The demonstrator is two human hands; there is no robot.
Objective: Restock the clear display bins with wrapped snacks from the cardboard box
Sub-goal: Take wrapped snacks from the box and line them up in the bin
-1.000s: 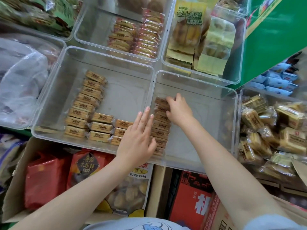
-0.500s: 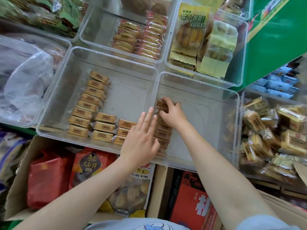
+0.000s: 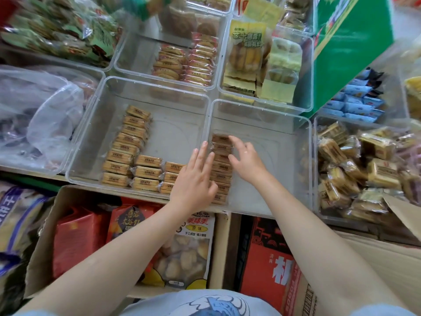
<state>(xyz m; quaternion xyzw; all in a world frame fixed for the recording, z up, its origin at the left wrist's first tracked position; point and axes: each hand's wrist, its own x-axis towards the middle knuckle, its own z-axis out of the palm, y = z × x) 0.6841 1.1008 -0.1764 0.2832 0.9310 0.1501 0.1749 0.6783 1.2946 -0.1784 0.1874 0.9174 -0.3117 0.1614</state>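
The clear rectangular plastic bin at the centre right [image 3: 273, 124] is taken as the landmark; most of its floor is seen bare. Just left of it, wall against wall, a matching clear plastic bin [image 3: 177, 133] is seen, carrying tan wrapped biscuits in rows [image 3: 132, 153]. Below and left of the landmark, an open brown cardboard box [image 3: 45, 229] packed with red and printed snack bags is seen; another cardboard box [image 3: 376, 258] is partly seen below and right. Inside the landmark, against its left wall, a single column of brown wrapped snack bars [image 3: 221, 172] is laid flat, one overlapping the next.

The left hand [image 3: 196, 179] is laid over that left wall with fingers straight, steadying the column's near half; nothing is gripped. The right hand [image 3: 245, 159] is held over the column's far end, fingers loosely spread, its grip apart and holding nothing.

The step in hand is judged to be the squaring-up of the first column. Next, more bars are likely needed from a box, to be laid as a second column just right of the first.
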